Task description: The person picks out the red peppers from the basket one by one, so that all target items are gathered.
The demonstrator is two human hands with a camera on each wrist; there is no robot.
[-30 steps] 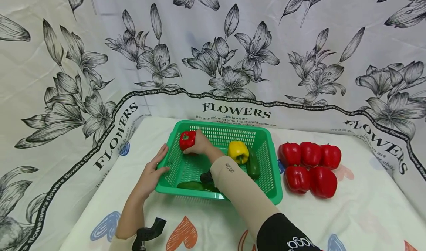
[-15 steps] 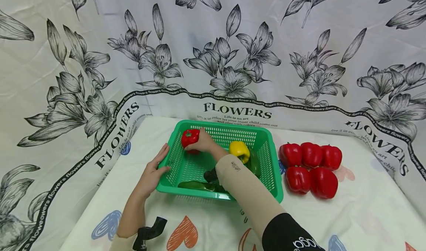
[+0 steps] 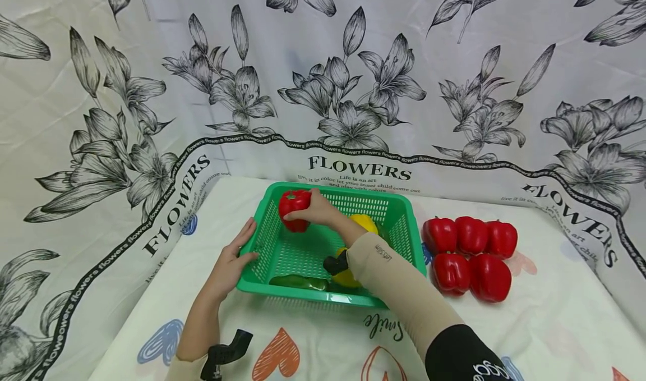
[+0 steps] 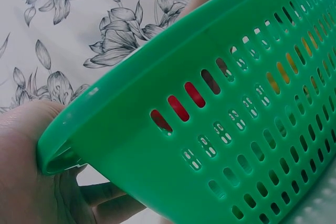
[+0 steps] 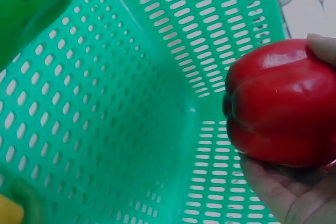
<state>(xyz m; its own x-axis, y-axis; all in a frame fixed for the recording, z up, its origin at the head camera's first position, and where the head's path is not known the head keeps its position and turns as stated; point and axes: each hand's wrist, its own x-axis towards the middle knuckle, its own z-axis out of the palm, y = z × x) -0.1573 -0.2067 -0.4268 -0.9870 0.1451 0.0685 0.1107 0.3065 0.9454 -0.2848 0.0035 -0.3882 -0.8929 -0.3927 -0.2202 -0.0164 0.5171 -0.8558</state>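
My right hand grips a red bell pepper at the far left corner of a green perforated basket. In the right wrist view the same red bell pepper lies between thumb and fingers, above the basket floor. My left hand holds the basket's left rim; in the left wrist view the hand is around the rim's corner. Inside the basket are a green elongated vegetable at the near side and two yellow bell peppers, one at the back and one beside my right wrist, both partly hidden.
Several red bell peppers sit in two rows on the patterned tablecloth, right of the basket. Another green vegetable shows behind my right sleeve. A flower-printed curtain hangs behind.
My right hand has lifted the red bell pepper slightly and turned its stem end away, moving a little right. The near yellow bell pepper has come into view. My left hand stays on the rim.
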